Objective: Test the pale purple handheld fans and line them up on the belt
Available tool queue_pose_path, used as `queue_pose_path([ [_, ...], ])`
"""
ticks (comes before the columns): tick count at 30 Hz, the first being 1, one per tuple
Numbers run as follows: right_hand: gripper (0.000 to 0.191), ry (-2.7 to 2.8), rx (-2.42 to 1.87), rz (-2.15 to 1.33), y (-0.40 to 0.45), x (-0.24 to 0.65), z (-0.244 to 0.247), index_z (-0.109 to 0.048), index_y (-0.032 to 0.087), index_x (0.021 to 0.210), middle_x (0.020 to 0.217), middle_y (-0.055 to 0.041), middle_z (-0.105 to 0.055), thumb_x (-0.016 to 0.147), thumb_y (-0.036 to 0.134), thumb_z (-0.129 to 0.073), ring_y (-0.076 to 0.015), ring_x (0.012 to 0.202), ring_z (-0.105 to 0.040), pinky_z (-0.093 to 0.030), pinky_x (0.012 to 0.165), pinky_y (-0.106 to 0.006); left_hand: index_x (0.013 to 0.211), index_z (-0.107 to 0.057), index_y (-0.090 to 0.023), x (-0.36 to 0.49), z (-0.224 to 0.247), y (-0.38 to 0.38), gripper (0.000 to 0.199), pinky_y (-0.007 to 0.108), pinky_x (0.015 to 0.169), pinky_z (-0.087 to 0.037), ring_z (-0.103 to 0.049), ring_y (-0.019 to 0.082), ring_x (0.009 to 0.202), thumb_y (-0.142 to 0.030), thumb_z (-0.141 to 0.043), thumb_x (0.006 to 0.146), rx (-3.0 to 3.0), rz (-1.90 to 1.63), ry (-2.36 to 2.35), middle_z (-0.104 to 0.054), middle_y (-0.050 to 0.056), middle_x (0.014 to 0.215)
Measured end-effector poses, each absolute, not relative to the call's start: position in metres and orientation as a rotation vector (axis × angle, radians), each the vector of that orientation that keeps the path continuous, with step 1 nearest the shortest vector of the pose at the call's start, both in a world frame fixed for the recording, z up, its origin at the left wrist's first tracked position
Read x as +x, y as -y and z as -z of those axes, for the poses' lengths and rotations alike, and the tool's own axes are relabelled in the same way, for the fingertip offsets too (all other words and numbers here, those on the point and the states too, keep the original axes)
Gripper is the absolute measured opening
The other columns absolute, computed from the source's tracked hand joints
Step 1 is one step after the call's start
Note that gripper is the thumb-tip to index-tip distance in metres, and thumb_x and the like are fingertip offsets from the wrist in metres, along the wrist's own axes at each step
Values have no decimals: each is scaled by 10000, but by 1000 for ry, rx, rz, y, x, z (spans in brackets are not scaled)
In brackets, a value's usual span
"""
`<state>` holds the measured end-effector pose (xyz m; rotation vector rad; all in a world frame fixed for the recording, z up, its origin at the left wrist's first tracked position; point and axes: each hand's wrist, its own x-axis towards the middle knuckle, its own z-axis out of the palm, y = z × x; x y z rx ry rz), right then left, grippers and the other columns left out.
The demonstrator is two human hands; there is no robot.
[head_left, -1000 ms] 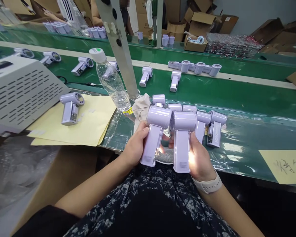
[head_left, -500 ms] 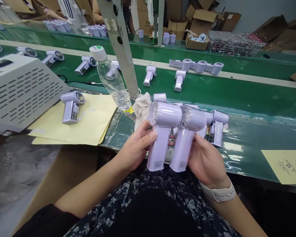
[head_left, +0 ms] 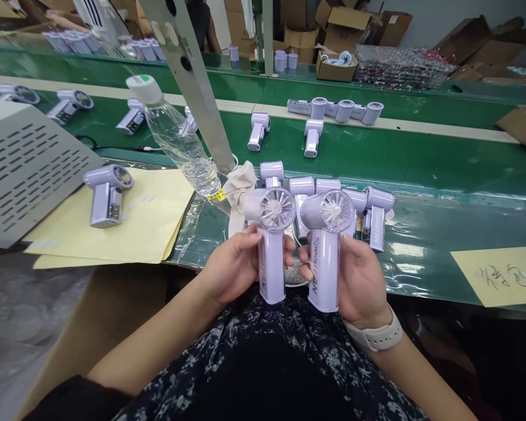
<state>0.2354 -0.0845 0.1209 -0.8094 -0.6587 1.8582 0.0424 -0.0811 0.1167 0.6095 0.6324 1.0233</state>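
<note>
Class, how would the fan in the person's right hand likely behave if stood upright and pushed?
The handheld fan would probably tip, its bulky head overhanging a slim handle. Its glossy casing might feel slippery; the thin vanes may be fragile.

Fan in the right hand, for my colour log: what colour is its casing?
The fan is pale purple, clearest in the head view.

Two lilac fans (head_left: 272, 266) side by side in gripping fingers (head_left: 288, 256)

Clear bottle (head_left: 175, 143) beside perforated post (head_left: 196, 82); vented grey casing (head_left: 30, 169) left; cardboard boxes (head_left: 341, 36) behind.
</note>
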Motion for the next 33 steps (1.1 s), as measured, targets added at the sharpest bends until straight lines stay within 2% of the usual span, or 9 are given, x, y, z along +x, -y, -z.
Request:
queue_pose_path([
  [2, 313, 672, -772, -1803, 84, 238, -119, -703, 229, 908, 754, -48, -663, 906, 508, -562, -205, 646, -617, -547, 586, -336, 1108, -640, -179, 41, -118, 82, 318, 385, 781, -601, -759, 270, 856, -312, -736, 836, 653, -1031, -674, -780, 105, 1018],
  [7, 272, 564, -852, -1670, 83, 240, -116, -733, 243, 1000, 910, -71, -769, 891, 467, -625, -246, 844, -721, -610, 795, -403, 1277, -570, -202, 41, -124, 84, 510, 445, 872, -611, -775, 324, 1003, -319, -806, 840, 786, -1027, -714, -778, 137, 1161],
  [15, 196, 603, -914, -1596, 85, 237, -115, -717, 254, 1071, 905, -48, -795, 974, 340, -570, -211, 754, -735, -616, 669, -343, 1274, -497, -217, 45, -118, 84, 770, 416, 821, -629, -791, 323, 960, -505, -913, 694, 818, -990, -752, -805, 142, 1091],
  [19, 188, 625, -902, -1609, 87, 236, -113, -728, 255, 1070, 915, -51, -807, 974, 355, -600, -242, 767, -756, -635, 684, -394, 1119, -511, -218, 47, -114, 85, 671, 324, 722, -600, -789, 264, 838, -546, -903, 685, 819, -993, -764, -808, 97, 966],
  [23, 169, 619, -866, -1607, 86, 235, -112, -740, 263, 1013, 864, -29, -802, 960, 325, -592, -237, 732, -749, -646, 690, -396, 1084, -516, -219, 49, -114, 84, 570, 309, 707, -573, -768, 233, 795, -521, -866, 750, 852, -1008, -726, -788, 73, 899],
  [27, 223, 760, -848, -1537, 83, 245, -113, -709, 282, 1129, 1038, -43, -804, 936, 358, -629, -285, 929, -759, -643, 822, -465, 1165, -541, -219, 45, -124, 79, 515, 332, 765, -570, -755, 237, 862, -427, -836, 797, 978, -998, -796, -776, 71, 943],
  [29, 334, 1041, -871, -1377, 82, 255, -120, -680, 294, 1203, 1198, -56, -776, 875, 288, -739, -299, 1100, -726, -603, 945, -475, 1170, -601, -210, 42, -131, 77, 488, 369, 821, -573, -745, 268, 944, -328, -844, 764, 1180, -1035, -889, -772, 92, 1022],
  [31, 504, 1434, -830, -1154, 82, 266, -131, -663, 315, 1250, 1356, -61, -713, 794, 160, -814, -316, 1281, -641, -509, 1092, -505, 1087, -689, -209, 42, -138, 76, 366, 469, 977, -539, -726, 321, 1064, -268, -828, 754, 1484, -1153, -919, -777, 114, 1073],
  [33, 632, 1741, -718, -930, 81, 275, -143, -640, 346, 1321, 1469, -47, -639, 770, 85, -806, -331, 1413, -530, -371, 1208, -562, 990, -749, -239, 43, -142, 76, 145, 565, 1161, -389, -690, 340, 1195, -260, -747, 847, 1772, -1329, -869, -791, 112, 1117],
])
